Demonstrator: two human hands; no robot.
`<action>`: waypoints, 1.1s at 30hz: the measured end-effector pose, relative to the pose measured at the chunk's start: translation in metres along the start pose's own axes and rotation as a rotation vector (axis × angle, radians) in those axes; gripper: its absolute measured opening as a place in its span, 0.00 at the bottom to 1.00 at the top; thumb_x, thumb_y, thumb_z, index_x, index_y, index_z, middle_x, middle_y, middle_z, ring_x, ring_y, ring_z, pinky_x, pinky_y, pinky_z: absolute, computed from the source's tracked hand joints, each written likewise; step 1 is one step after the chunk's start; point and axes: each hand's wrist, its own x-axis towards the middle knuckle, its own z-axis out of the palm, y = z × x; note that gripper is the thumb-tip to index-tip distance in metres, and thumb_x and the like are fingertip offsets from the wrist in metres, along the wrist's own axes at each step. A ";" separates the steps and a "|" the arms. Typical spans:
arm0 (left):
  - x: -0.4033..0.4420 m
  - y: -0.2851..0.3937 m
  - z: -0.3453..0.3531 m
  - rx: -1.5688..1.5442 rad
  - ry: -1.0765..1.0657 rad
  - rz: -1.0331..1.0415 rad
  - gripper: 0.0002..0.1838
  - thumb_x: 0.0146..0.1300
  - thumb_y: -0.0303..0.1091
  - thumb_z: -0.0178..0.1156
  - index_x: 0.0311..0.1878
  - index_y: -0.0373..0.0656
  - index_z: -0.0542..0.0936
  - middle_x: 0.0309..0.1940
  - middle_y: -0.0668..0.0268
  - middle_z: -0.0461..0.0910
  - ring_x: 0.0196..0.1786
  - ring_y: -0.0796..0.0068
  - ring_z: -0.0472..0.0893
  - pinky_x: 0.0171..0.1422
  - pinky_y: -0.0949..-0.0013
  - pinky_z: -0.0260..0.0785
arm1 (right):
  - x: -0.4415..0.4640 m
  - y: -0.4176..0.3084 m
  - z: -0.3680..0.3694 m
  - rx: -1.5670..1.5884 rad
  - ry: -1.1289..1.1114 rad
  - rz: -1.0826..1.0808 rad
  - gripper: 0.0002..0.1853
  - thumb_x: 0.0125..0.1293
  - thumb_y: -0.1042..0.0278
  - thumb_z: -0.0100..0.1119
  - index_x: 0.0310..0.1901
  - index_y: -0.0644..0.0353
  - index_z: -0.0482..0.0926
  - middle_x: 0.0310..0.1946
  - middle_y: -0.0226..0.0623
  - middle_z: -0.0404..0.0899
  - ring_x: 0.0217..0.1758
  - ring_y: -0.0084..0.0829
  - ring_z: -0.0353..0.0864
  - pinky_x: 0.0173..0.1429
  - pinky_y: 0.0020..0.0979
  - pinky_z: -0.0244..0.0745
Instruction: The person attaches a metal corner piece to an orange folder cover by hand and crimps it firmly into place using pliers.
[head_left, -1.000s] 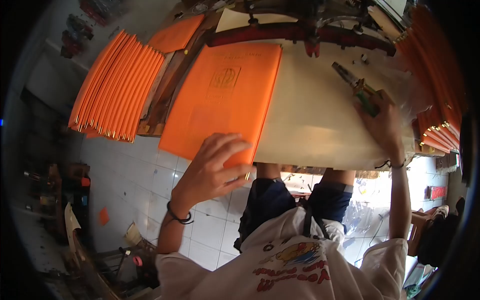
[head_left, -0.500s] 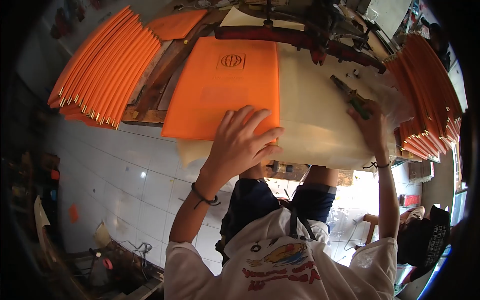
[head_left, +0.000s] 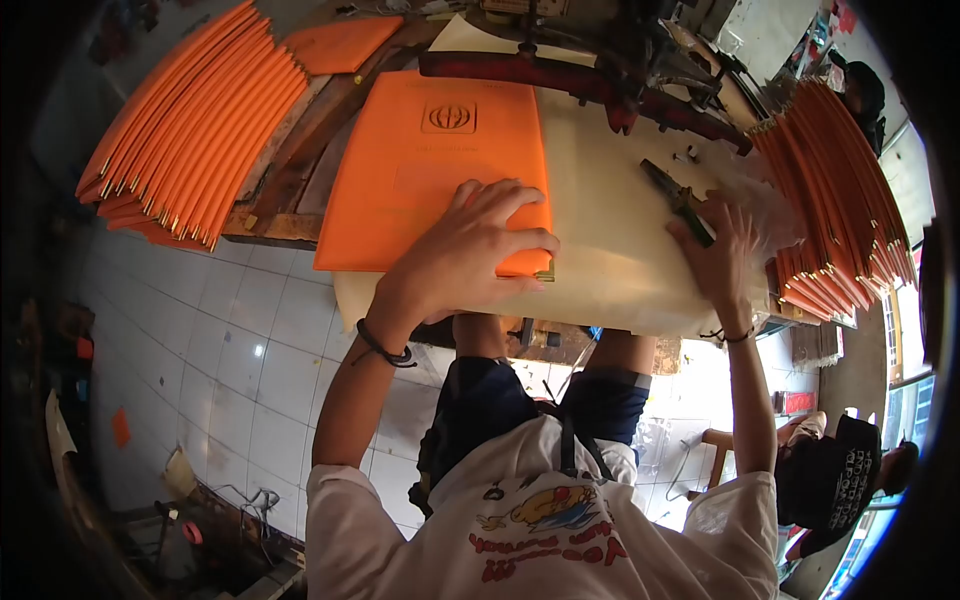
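An orange folder with a dark globe emblem lies flat on a cream sheet over the work table. My left hand rests on the folder's lower right part, fingers apart and bent over its right edge near a metal corner. On the sheet to the right are pliers with green handles and dark jaws pointing up and left. My right hand is beside the handles with its fingers spread, touching or very near them.
Stacked orange folders stand at the left, and more folders at the right. Another orange folder lies at the back left. A dark red metal bar crosses behind the sheet. Another person in a dark cap is at the lower right.
The folder has been straightened on the sheet, and my left hand has moved onto its lower right part. My right hand's fingers have loosened from the pliers' handles and spread.
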 end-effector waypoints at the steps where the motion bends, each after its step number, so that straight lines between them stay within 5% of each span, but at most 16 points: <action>1: 0.000 0.000 0.000 -0.024 -0.023 -0.005 0.17 0.57 0.46 0.72 0.49 0.55 0.85 0.65 0.59 0.71 0.72 0.56 0.66 0.77 0.48 0.52 | 0.000 -0.007 0.001 0.070 0.007 -0.052 0.17 0.55 0.58 0.77 0.41 0.56 0.80 0.52 0.36 0.81 0.62 0.43 0.75 0.66 0.44 0.63; 4: 0.001 0.004 -0.001 -0.010 -0.029 -0.022 0.18 0.57 0.47 0.72 0.50 0.54 0.85 0.65 0.58 0.72 0.73 0.57 0.66 0.76 0.47 0.53 | 0.005 -0.040 0.001 0.232 0.016 -0.216 0.13 0.58 0.64 0.74 0.42 0.56 0.80 0.51 0.36 0.81 0.58 0.41 0.78 0.63 0.43 0.66; 10: -0.002 0.009 0.002 0.062 -0.009 -0.050 0.19 0.61 0.52 0.69 0.51 0.55 0.85 0.64 0.58 0.74 0.71 0.57 0.68 0.75 0.48 0.54 | 0.043 -0.098 0.034 0.856 -0.355 -0.081 0.11 0.67 0.69 0.64 0.46 0.65 0.79 0.45 0.48 0.80 0.43 0.48 0.84 0.47 0.41 0.79; 14: -0.004 0.008 0.000 0.064 -0.003 -0.002 0.18 0.62 0.52 0.68 0.52 0.57 0.86 0.62 0.58 0.75 0.69 0.58 0.70 0.74 0.50 0.55 | 0.051 -0.095 0.068 0.725 -0.255 -0.214 0.10 0.68 0.70 0.61 0.47 0.66 0.79 0.45 0.53 0.80 0.44 0.56 0.83 0.48 0.44 0.80; 29: -0.001 0.004 0.001 0.073 -0.051 -0.032 0.17 0.55 0.43 0.73 0.50 0.64 0.88 0.63 0.64 0.73 0.65 0.58 0.72 0.70 0.55 0.58 | 0.038 -0.087 0.065 0.774 -0.277 -0.265 0.08 0.68 0.72 0.61 0.44 0.65 0.82 0.42 0.45 0.79 0.41 0.45 0.83 0.47 0.39 0.78; 33: -0.002 0.003 0.000 0.021 -0.105 -0.050 0.14 0.56 0.40 0.72 0.46 0.63 0.89 0.68 0.62 0.72 0.72 0.58 0.68 0.73 0.54 0.54 | 0.039 -0.087 0.063 0.770 -0.263 -0.278 0.07 0.66 0.73 0.60 0.43 0.64 0.82 0.42 0.46 0.79 0.42 0.47 0.82 0.49 0.39 0.78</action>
